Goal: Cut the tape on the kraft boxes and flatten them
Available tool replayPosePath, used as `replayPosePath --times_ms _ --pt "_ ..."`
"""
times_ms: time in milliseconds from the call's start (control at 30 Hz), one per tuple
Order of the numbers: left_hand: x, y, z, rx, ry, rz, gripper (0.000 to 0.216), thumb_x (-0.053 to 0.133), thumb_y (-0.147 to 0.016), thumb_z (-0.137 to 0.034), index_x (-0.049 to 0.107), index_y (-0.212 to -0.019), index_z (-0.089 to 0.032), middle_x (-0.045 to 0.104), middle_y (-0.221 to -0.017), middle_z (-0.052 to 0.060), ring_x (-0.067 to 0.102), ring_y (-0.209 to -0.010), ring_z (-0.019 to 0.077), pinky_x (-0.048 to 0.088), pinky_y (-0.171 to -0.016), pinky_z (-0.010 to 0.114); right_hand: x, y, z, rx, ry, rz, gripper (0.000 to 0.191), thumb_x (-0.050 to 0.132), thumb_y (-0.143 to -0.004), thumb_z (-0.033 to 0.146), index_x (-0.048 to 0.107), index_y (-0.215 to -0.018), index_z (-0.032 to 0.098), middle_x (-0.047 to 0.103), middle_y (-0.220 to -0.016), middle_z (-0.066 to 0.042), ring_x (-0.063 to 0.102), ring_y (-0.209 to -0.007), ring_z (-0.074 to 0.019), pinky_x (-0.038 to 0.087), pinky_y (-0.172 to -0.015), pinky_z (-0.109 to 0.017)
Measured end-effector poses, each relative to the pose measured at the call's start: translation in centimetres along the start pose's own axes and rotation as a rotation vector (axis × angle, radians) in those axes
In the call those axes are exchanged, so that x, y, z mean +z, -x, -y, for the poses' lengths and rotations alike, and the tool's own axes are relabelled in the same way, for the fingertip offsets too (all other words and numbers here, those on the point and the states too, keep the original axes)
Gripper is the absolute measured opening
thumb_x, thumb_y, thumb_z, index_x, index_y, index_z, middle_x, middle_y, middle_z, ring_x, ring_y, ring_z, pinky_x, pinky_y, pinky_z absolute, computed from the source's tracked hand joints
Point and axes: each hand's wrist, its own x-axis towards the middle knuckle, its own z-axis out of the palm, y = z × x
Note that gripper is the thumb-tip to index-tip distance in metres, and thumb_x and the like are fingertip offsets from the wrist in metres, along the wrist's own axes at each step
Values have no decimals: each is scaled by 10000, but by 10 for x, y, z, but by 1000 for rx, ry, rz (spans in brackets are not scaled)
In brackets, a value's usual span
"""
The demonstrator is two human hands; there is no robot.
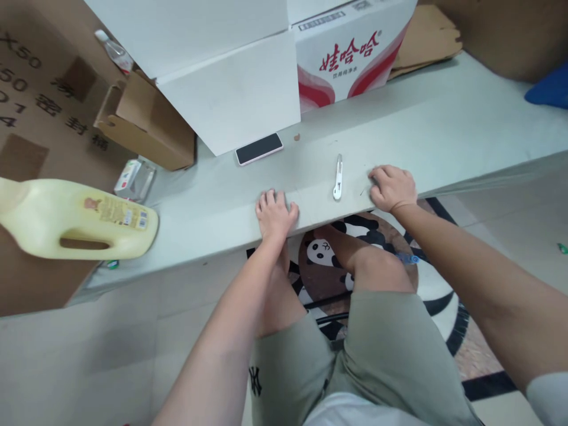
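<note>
My left hand point(275, 216) rests on the near edge of the pale table point(208, 207), fingers apart and holding nothing. Farther right, my right hand point(393, 186) lies on the same edge, its fingers loosely bent and spread, with nothing visible in them. Between the two hands, closer to the right one, is a white utility knife point(338, 177) lying lengthwise away from me. A phone point(260, 148) with a dark screen lies beyond my left hand, close to a white box point(235, 94).
A white and red carton point(350, 56) stands at the back beside brown cardboard point(426, 38). At left are a large yellow jug point(80, 219), a small brown box point(153, 121), a clear package point(135, 179) and a bottle point(114, 52). A blue object point(550, 89) sits far right.
</note>
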Motion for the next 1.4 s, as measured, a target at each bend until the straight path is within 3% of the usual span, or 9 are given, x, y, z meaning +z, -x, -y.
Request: replayPosePath --times_ms 200,400,533,633,867,1033,1133,1233,1400 --pt "-2 -1 -4 -36 48 13 502 497 -922 -360 619 -1373 -176 525 -1529 161 399 -1472 369 273 -1230 531 3 0 -2 -14 -11 -32 373 450 -883 286 660 -1169 173 673 -1212 -163 587 -1135 -339 389 -943 -485" --pt "-8 -12 11 -187 607 -27 303 613 -839 -217 695 -1126 -162 633 -1378 184 492 -1405 348 299 -1228 534 5 0 -2 -30 10 -50 371 466 -869 297 665 -1161 182 689 -1238 -151 617 -1133 -331 411 -926 -477" --pt "-20 -7 27 -250 822 -80 270 537 -930 -275 629 -1168 -185 696 -1158 129 694 -1019 204 576 -867 338 4 1 -2 -37 53 -49 391 461 -856 296 661 -1169 173 689 -1278 -160 620 -1182 -326 435 -934 -464" --pt "-33 3 29 -339 1138 -51 228 523 -962 -353 603 -1097 -187 658 -861 32 530 -499 78 422 -452 203 4 1 -3 -50 85 -43 396 450 -853 296 659 -1164 168 690 -1281 -170 626 -1195 -334 462 -931 -471" --pt "-52 -6 32 -301 1524 185 431 467 -1000 -553 602 -811 -190 363 -451 -77 305 -362 68 243 -358 188 4 3 -7 -91 100 -78 288 484 -822 269 650 -1052 218 714 -1195 -190 689 -1070 -365 539 -847 -498" --pt "-59 -22 54 -247 1424 -122 95 582 -933 -176 665 -970 -200 624 -960 65 578 -729 107 477 -518 171 -2 -12 -2 -155 26 -154 130 550 -755 292 588 -865 349 702 -927 -124 698 -903 -410 530 -712 -560" --pt "-70 -25 67 -391 1448 -207 378 545 -881 -59 631 -1195 -251 516 -1351 119 632 -773 105 527 -492 193 -5 -37 32 -169 -39 -264 121 565 -749 300 568 -839 380 667 -880 -107 680 -884 -418 517 -684 -581" --pt "-81 -25 79 -464 1574 -39 183 512 -980 -267 612 -1127 -223 664 -959 50 498 -444 61 398 -359 198 0 -72 100 -208 -207 -335 167 567 -752 266 583 -897 347 667 -905 -92 683 -912 -367 559 -737 -552" --pt "-84 -27 92 -466 1646 -15 526 434 -978 -637 590 -750 -189 331 -424 -73 333 -367 85 277 -406 220 11 -144 261 -503 -473 -225 179 525 -784 181 585 -930 265 678 -959 -75 670 -925 -270 569 -823 -465"
